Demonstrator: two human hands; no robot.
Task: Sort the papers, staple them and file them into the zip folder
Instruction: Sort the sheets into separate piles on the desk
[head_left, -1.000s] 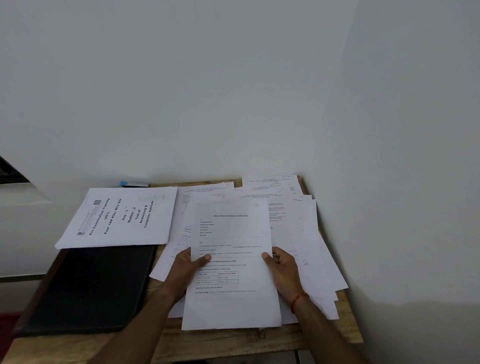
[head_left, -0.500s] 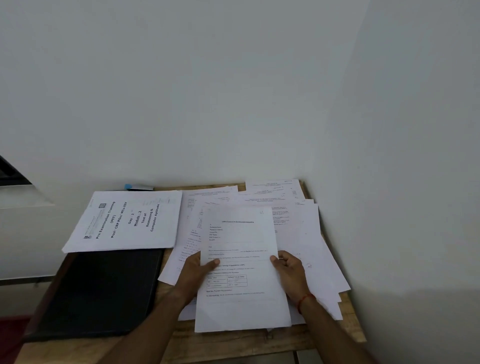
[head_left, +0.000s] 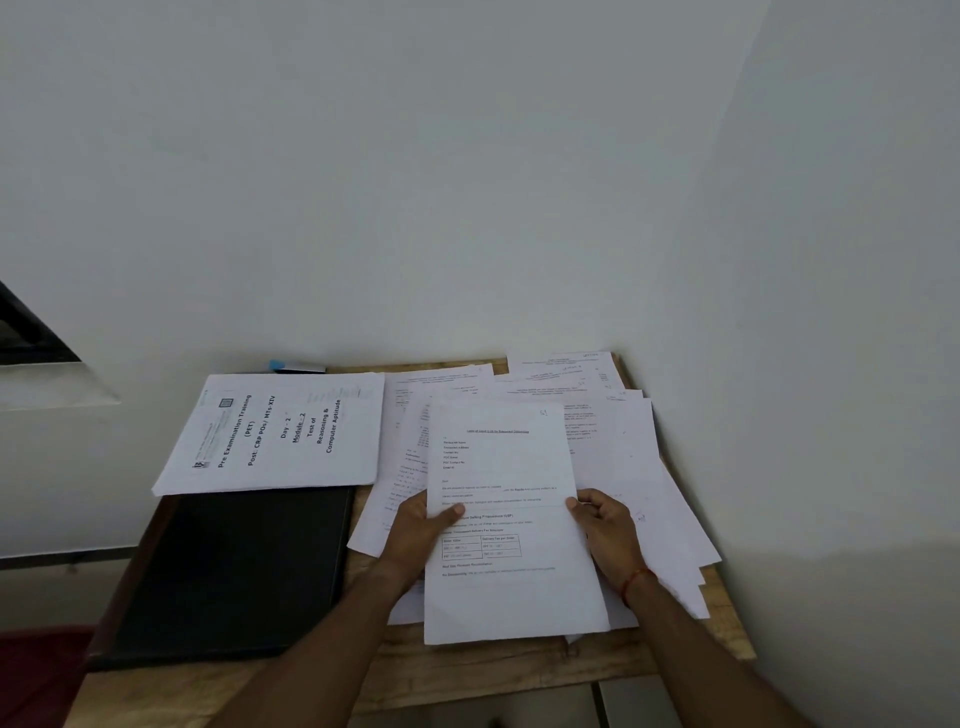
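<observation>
A printed letter sheet (head_left: 506, 467) with a small table on it is held above the desk. My left hand (head_left: 415, 535) grips its left edge, thumb on top. At the sheet's right edge my right hand (head_left: 605, 530) grips it the same way. Under and behind it several loose printed papers (head_left: 631, 452) lie spread over the right half of the wooden table (head_left: 498, 670). A black zip folder (head_left: 228, 571) lies shut at the left. Across the folder's far end rests a booklet titled "Pre Examination Training" (head_left: 275, 431). No stapler is visible.
White walls close in behind and on the right, the table standing in the corner. A small blue-capped object (head_left: 291, 365) lies at the wall behind the booklet. A strip of bare wood runs along the table's front edge. A dark opening (head_left: 26, 332) shows at far left.
The held sheet stays between both hands with the same grip. The view has shifted slightly, so the table sits a little further right and lower in the frame.
</observation>
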